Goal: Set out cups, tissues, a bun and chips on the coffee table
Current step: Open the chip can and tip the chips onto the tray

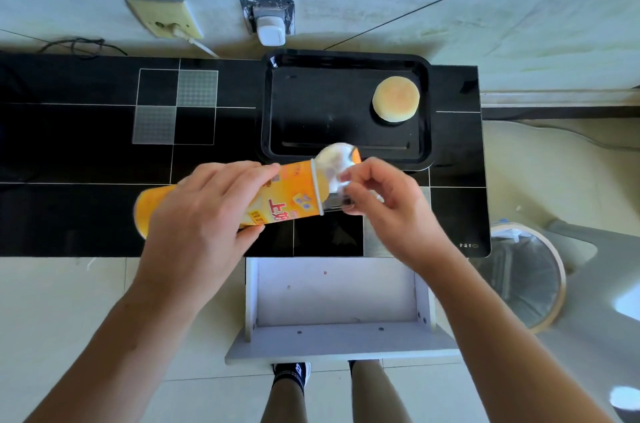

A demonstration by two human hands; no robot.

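My left hand (204, 211) grips an orange chips can (287, 195), held on its side above the black coffee table (86, 159), its mouth pointing right. At the mouth my right hand (384, 201) pinches the can's clear plastic lid (337, 173), which sits tilted at the rim. A round pale bun (396, 103) lies in the far right corner of a black tray (273, 131) on the table. No cups or tissues are in view.
An open white drawer (336, 298) juts out from under the table toward my legs. A wire waste bin (526, 277) stands on the floor at the right. Wall sockets with a white plug (270, 31) sit behind the table.
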